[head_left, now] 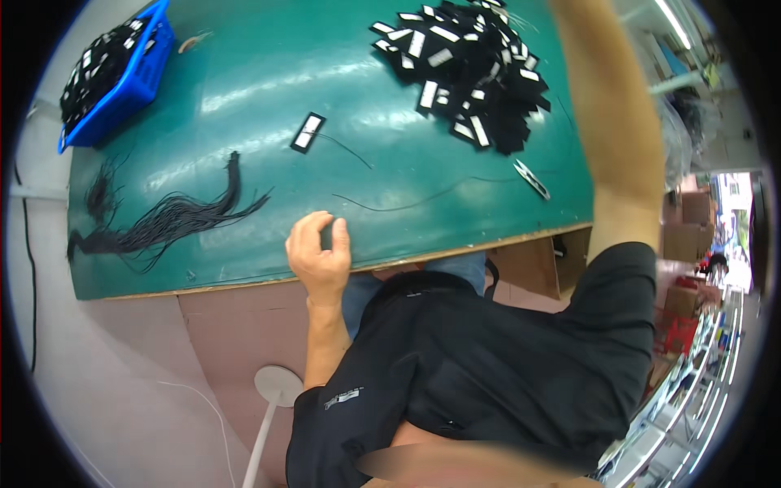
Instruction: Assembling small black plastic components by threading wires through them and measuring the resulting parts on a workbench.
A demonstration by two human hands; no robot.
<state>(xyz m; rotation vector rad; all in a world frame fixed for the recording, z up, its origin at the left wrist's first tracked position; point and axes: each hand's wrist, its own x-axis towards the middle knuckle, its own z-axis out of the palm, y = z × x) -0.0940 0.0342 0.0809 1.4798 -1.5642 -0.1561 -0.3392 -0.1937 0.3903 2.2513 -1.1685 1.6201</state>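
My left hand [320, 252] is at the near edge of the green table, its fingers bent and the thumb apart, with nothing visible between them. Just beyond it lies the end of a loose black cord [407, 209], which runs rightward. Farther off, a black tag [308, 132] with a white label lies flat with a thin black cord at it. My right arm reaches up past the top right of the view, so its hand is out of sight. Nearest that arm are a heap of black tags with white labels [480, 77] and small thread snips [532, 179].
A bundle of black cords [175, 220] lies at the left of the green tabletop [268, 49]. A blue basket [150, 77] full of similar black tags stands at the far left. The table's near edge [390, 263] runs in front of my body.
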